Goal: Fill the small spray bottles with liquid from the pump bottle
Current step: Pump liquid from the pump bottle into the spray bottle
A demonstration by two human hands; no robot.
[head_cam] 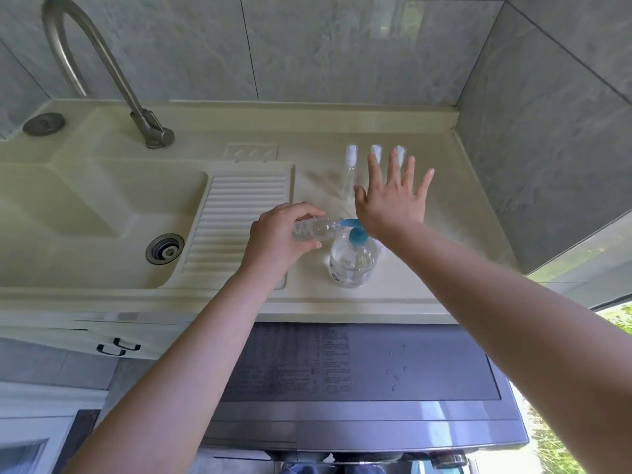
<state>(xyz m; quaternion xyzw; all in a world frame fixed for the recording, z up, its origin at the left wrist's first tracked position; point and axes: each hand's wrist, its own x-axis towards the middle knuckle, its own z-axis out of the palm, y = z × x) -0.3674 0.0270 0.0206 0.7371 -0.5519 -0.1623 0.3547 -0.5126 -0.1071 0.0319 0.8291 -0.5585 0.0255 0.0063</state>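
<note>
Sink basin [85, 213] and faucet [102, 63] take the surface's [444, 268] left end, with a ribbed drainboard [236, 220] beside them. Left hand [278, 239] has its fingers curled round a small clear spray bottle [316, 230] tipped sideways, its open neck at the blue spout of the pump bottle [354, 260], which stands near the front edge. Right hand [390, 196] is spread flat, fingers straight, heel on the pump head; three capped spray bottles [349, 172] stand toward the back edge, two partly behind its fingers.
</note>
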